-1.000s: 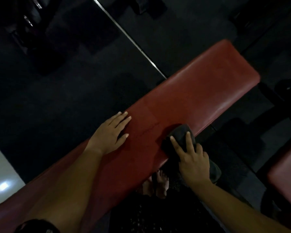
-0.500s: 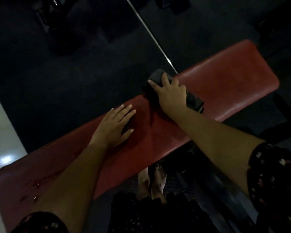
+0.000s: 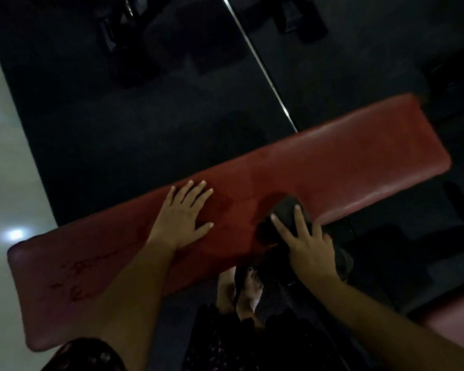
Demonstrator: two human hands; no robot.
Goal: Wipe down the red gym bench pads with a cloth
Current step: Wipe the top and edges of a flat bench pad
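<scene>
Left hand [image 3: 184, 218] lies flat, fingers spread, bracing the red bench pad [image 3: 346, 167]; right hand [image 3: 310, 247] presses a dark cloth [image 3: 288, 207] at its near edge. Wiping is mid-pad; the far end likely follows.

red bench pad [image 3: 332, 167], dark grey cloth [image 3: 287, 207], black floor [image 3: 145, 129]

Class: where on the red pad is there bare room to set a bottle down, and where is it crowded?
Free: pad from the cloth to its right end, and from the left forearm to its left end. Crowded: the middle, under left hand and right hand.
</scene>
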